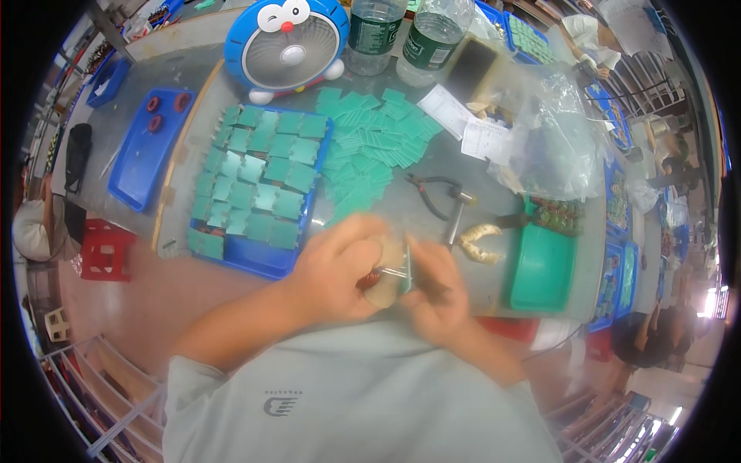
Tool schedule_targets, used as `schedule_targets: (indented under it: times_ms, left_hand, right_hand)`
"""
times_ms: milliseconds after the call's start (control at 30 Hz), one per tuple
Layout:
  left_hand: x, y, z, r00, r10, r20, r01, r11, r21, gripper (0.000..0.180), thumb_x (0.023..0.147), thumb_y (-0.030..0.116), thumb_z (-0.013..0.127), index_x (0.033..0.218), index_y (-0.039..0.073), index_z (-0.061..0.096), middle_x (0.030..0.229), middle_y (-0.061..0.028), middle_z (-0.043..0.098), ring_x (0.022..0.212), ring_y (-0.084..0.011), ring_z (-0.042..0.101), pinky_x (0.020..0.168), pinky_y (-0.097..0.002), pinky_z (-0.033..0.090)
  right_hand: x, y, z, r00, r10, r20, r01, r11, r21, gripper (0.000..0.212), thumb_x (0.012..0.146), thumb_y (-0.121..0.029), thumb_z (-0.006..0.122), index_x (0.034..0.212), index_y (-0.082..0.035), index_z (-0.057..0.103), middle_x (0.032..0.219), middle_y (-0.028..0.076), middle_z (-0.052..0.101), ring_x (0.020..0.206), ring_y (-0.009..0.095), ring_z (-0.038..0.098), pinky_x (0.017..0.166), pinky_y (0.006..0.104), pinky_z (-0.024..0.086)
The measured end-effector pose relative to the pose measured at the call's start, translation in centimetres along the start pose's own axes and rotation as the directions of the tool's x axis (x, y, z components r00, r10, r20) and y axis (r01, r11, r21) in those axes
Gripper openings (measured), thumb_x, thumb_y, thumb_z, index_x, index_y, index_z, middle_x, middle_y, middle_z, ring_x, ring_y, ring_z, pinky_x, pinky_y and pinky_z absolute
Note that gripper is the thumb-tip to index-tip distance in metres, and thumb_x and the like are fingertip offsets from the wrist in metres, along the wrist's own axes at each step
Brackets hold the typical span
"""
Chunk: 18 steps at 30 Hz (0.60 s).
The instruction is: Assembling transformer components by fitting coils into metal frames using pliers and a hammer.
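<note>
Close to my body, my left hand [340, 266] is closed around a small reddish-brown coil [369, 279], mostly covered by the fingers. Thin silvery leads [395, 272] stick out from the coil to the right. Facing it, my right hand [438, 289] pinches a small green board [407, 272], seen nearly edge-on at the lead ends. Pale coverings show on some left fingertips. Motion blurs both hands. Left of them lies a blue tray [258, 261] with rows of green boards [251, 170]. A loose heap of green boards [378, 135] spreads over the bench beyond my hands.
Right of my hands lie black-handled pliers [431, 197], a metal hammer-like tool [458, 220] and yellowish-handled pliers [480, 243]. A green bin [543, 270] with wound parts stands farther right. A blue fan [287, 50], bottles [434, 42] and a plastic bag [552, 131] sit behind.
</note>
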<state>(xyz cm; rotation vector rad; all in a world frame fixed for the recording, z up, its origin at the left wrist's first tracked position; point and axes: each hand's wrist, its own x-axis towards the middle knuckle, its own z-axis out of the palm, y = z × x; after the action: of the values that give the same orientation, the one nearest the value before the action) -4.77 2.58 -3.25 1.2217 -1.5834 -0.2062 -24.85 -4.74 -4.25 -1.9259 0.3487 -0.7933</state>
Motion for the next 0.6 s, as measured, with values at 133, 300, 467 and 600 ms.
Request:
schedule_targets:
  times_ms: [133, 300, 467, 600]
  left_hand:
    - [0.1, -0.4, 0.2, 0.987, 0.159, -0.015, -0.158, 0.986, 0.048, 0.032, 0.073, 0.008, 0.084, 0.1, 0.006, 0.066, 0.098, -0.0137, 0.067, 0.071, -0.0271, 0.066, 0.058, -0.0337, 0.053]
    - [0.3, -0.2, 0.2, 0.985, 0.168, -0.031, -0.166, 0.984, 0.064, 0.029, 0.073, 0.007, 0.082, 0.098, 0.006, 0.066, 0.097, -0.0133, 0.067, 0.068, -0.0264, 0.065, 0.056, -0.0344, 0.052]
    - [0.8, 0.0, 0.1, 0.98, 0.2, -0.014, -0.198, 0.976, 0.089, 0.03, 0.073, 0.007, 0.082, 0.096, 0.006, 0.063, 0.095, -0.0119, 0.066, 0.068, -0.0259, 0.064, 0.056, -0.0347, 0.052]
    - [0.5, -0.5, -0.4, 0.975, 0.219, 0.026, -0.221, 0.973, 0.07, 0.03, 0.073, 0.007, 0.083, 0.097, 0.006, 0.064, 0.095, -0.0116, 0.065, 0.068, -0.026, 0.064, 0.057, -0.0352, 0.053]
  right_hand:
    - [-0.3, 0.1, 0.2, 0.999, -0.03, -0.015, 0.031, 0.999, 0.042, 0.066, 0.099, -0.024, 0.074, 0.152, 0.007, 0.048, 0.13, 0.017, 0.055, 0.108, 0.024, 0.06, 0.093, 0.0339, 0.051]
    - [-0.6, 0.5, 0.2, 1.0, 0.027, -0.002, -0.026, 0.989, 0.146, 0.063, 0.101, -0.02, 0.071, 0.153, 0.007, 0.047, 0.136, 0.018, 0.053, 0.118, 0.025, 0.058, 0.099, 0.0351, 0.05]
    - [-0.9, 0.4, 0.6, 0.997, 0.078, -0.012, -0.072, 0.959, 0.275, 0.062, 0.103, -0.02, 0.069, 0.153, 0.007, 0.046, 0.141, 0.016, 0.051, 0.123, 0.024, 0.056, 0.104, 0.0361, 0.047]
    - [-1.2, 0.6, 0.8, 0.996, 0.083, 0.018, -0.085, 0.95, 0.302, 0.061, 0.104, -0.021, 0.068, 0.154, 0.007, 0.045, 0.142, 0.015, 0.05, 0.124, 0.024, 0.055, 0.104, 0.0368, 0.047]
